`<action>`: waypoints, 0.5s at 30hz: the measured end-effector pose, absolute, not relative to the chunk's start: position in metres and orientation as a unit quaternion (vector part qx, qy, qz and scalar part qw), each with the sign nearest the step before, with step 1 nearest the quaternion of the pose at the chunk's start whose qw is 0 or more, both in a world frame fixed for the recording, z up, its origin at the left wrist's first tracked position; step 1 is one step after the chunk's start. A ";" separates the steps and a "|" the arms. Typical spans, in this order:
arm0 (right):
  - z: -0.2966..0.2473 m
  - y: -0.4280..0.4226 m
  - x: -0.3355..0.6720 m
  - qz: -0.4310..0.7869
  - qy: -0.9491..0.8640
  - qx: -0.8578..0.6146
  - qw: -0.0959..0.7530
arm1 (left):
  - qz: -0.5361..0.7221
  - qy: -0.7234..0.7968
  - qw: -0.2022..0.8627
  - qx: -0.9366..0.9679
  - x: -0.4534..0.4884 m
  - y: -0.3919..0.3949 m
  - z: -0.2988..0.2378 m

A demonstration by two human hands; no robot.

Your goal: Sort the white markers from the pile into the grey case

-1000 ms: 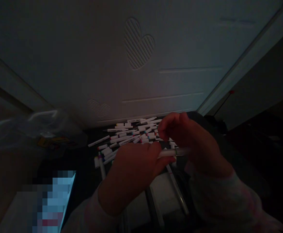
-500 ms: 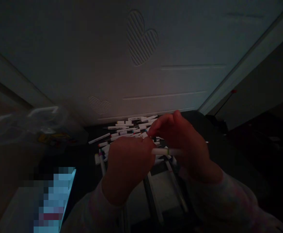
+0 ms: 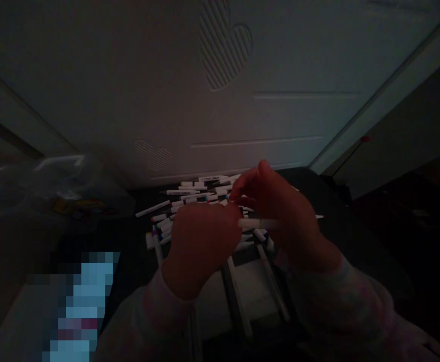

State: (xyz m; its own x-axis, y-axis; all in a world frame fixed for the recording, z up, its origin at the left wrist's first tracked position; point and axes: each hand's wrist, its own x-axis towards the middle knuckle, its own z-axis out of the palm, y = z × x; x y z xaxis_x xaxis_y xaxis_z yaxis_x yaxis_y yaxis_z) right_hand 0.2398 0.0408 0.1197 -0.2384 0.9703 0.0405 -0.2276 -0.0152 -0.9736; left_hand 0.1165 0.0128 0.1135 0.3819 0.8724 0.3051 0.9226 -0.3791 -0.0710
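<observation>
Dim light falls on a pale panel (image 3: 299, 60) with hearts (image 3: 223, 45) pressed into it, and a dark surface (image 3: 336, 236) lies at its foot. Above that surface the left hand (image 3: 201, 241) is closed around one end of a white marker (image 3: 257, 223), while the right hand (image 3: 284, 211) curls its fingers over the other end. The marker lies level between them. Just behind the hands, a pile of markers (image 3: 193, 198) is scattered on the surface. A clear bag (image 3: 54, 186) sits off to the left.
</observation>
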 end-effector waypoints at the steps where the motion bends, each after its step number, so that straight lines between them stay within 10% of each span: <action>1: 0.120 0.042 0.239 0.612 -0.491 -0.369 0.497 | -0.111 -0.546 0.115 -0.823 0.116 0.013 0.113; 15: 0.120 0.042 0.253 0.508 -0.547 -0.340 0.572 | -0.138 -0.563 -0.001 -0.815 0.122 0.012 0.108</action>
State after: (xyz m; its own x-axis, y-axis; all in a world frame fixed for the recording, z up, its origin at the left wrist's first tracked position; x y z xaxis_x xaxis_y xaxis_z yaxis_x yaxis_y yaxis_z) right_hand 0.2529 0.0420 0.1203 -0.1145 0.9529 0.2808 -0.2096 0.2531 -0.9445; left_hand 0.1220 0.0116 0.1079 0.3282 0.9177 0.2237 0.9173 -0.3662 0.1562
